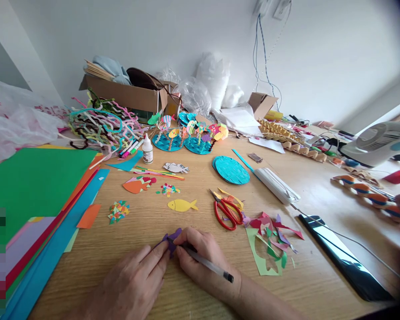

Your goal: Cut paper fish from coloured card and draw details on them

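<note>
My right hand (202,255) is closed round a pen (211,265) with a clear barrel and a dark end cap. The pen's tip meets a small purple paper cutout (174,242), largely covered by my fingers. My left hand (133,280) lies flat on the table, its stretched fingertips pressing the cutout's left side. Just beyond is a yellow paper fish (182,205) with an eye and gill line drawn on it. Orange and pink fish shapes (137,184) and a grey patterned fish (176,167) lie farther back. Red-handled scissors (226,211) rest to the right, their blades pointing away.
Coloured paper sheets (50,178) are stacked at left. Confetti piles (119,211), a glue bottle (147,150) and teal discs (232,170) lie around the middle. Paper scraps (275,240) and a phone (343,255) are at right. Pipe cleaners (103,120) and decorated teal bases (198,144) stand behind.
</note>
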Tool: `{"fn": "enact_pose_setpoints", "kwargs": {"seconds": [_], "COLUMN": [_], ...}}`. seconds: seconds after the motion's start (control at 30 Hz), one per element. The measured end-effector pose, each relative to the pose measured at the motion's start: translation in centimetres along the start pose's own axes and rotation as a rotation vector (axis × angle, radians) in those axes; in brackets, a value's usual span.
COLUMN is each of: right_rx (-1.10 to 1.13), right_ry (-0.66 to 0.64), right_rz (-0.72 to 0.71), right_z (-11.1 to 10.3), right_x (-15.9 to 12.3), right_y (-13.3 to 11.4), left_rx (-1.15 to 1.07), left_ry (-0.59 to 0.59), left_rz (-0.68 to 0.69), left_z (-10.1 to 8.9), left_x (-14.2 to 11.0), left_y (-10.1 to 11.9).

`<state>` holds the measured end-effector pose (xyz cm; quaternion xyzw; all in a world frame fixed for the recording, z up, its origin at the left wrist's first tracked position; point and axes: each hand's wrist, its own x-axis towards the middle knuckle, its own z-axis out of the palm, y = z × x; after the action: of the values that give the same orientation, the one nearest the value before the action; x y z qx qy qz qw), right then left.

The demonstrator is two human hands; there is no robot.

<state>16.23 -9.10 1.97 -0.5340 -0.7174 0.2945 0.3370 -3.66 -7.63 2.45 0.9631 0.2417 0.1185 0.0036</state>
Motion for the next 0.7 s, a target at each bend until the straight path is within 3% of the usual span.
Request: {"fn": "enact_pose_setpoints", "kwargs": {"seconds": [0.7], "right_rx": [-0.02], "right_ry": [0.035], "right_rz": [0.017], "right_z": [-0.09], "right_x": [0.02], "right_y": [-0.23], "left_rx": [0.036], "left_ry": [-0.024], "left_rz": [0.007], "left_z": [0.04], "left_x": [0.04], "left_y": [0.06]}}
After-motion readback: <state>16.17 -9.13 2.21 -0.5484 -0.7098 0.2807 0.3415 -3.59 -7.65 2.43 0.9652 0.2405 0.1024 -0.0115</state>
